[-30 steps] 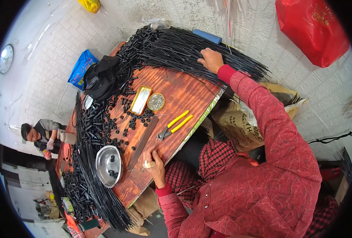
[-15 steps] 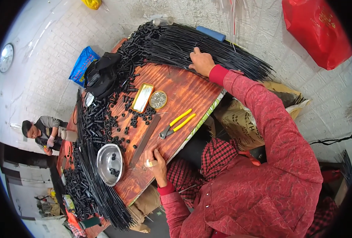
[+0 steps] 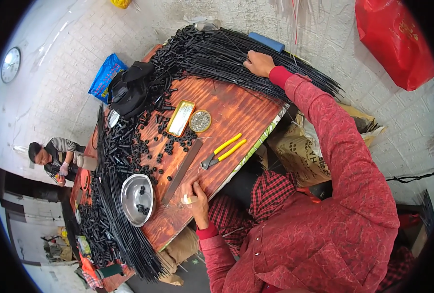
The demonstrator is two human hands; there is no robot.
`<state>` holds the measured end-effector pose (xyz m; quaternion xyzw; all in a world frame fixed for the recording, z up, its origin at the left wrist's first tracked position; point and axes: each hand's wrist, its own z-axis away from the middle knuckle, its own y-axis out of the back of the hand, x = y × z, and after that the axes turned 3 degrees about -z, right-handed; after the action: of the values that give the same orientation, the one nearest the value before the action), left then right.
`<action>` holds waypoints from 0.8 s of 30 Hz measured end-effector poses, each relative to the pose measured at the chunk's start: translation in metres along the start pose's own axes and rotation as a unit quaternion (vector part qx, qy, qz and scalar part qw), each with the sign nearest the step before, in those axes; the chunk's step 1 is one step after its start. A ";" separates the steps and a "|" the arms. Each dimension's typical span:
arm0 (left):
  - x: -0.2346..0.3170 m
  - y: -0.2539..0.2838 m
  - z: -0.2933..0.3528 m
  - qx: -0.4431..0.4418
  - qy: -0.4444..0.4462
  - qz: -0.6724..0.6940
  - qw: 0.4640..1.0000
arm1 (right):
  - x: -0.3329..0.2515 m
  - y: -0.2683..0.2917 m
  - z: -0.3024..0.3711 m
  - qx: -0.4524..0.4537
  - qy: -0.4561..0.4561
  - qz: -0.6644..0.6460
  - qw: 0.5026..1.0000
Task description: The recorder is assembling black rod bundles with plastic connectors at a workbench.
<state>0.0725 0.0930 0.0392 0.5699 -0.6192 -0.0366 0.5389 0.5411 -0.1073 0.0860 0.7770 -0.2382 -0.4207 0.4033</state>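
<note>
My right hand [image 3: 260,64] reaches over a thick spread of long thin black rods [image 3: 227,53] at the far right of the table. Its fingers are curled down at the rods; whether a rod is between them is hidden. Near the table's front edge rests my left hand [image 3: 197,200], with pale tape around a finger. Its fingers are bent together, and anything in them is too small to make out. Just beyond it lie a flat dark bar [image 3: 182,172] and cutting pliers with yellow handles [image 3: 223,151].
A metal bowl [image 3: 133,215] holds a few black pieces. Beyond the bar stand a yellow-rimmed tin [image 3: 180,118] and a round dish of small metal bits [image 3: 200,121]. Black tubular parts [image 3: 117,146] cover the left side. A co-worker [image 3: 55,156] works at far left.
The whole view has shifted slightly. My right hand has drawn a little further over the rods, its fingers more curled. My left hand stays near the table edge. The co-worker's hands have moved.
</note>
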 end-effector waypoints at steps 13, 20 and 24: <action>0.006 -0.001 -0.003 0.012 -0.013 -0.017 1.000 | -0.018 0.026 -0.026 0.060 0.095 0.074 0.991; 0.009 0.002 -0.004 0.018 -0.017 -0.011 1.000 | -0.033 0.027 -0.024 0.135 0.080 0.014 0.987; 0.005 0.000 -0.003 0.026 -0.021 -0.016 0.999 | -0.040 0.030 -0.035 0.097 0.045 0.009 0.994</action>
<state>0.0761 0.0909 0.0434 0.5923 -0.6220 -0.0410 0.5104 0.5483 -0.0806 0.1407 0.8285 -0.2661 -0.3563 0.3402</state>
